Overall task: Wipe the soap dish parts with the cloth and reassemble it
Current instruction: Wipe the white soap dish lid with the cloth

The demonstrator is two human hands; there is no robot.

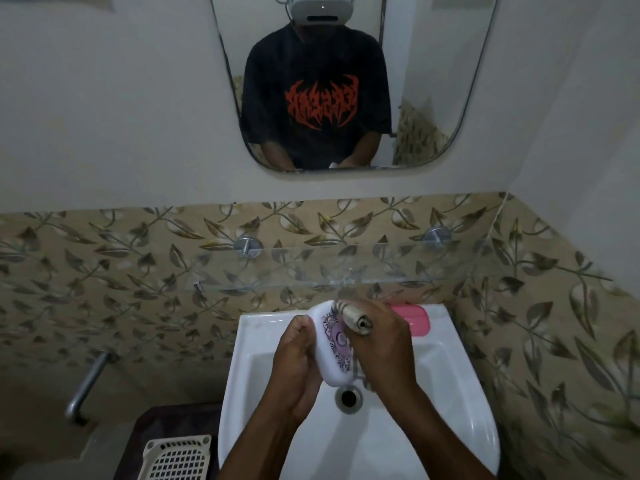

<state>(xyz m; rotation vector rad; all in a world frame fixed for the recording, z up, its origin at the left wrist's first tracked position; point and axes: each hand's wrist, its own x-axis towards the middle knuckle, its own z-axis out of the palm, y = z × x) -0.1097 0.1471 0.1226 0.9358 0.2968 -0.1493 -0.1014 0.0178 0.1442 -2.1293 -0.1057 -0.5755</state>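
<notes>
Over the white sink (460, 393), my left hand (298, 362) grips a white oval soap dish part (329, 344) with a purple and black ornament on its face. It is held tilted, almost on edge. My right hand (384, 344) holds a bunched beige cloth (355, 318) and presses it against the upper right of that part. A pink soap dish part (415, 318) lies on the back rim of the sink, partly hidden behind my right hand.
The drain (348, 397) sits in the sink below my hands. A glass shelf (277, 271) runs along the tiled wall above the sink. A cream plastic basket (178, 459) stands at lower left, near a metal pipe (86, 386). A mirror (346, 81) hangs above.
</notes>
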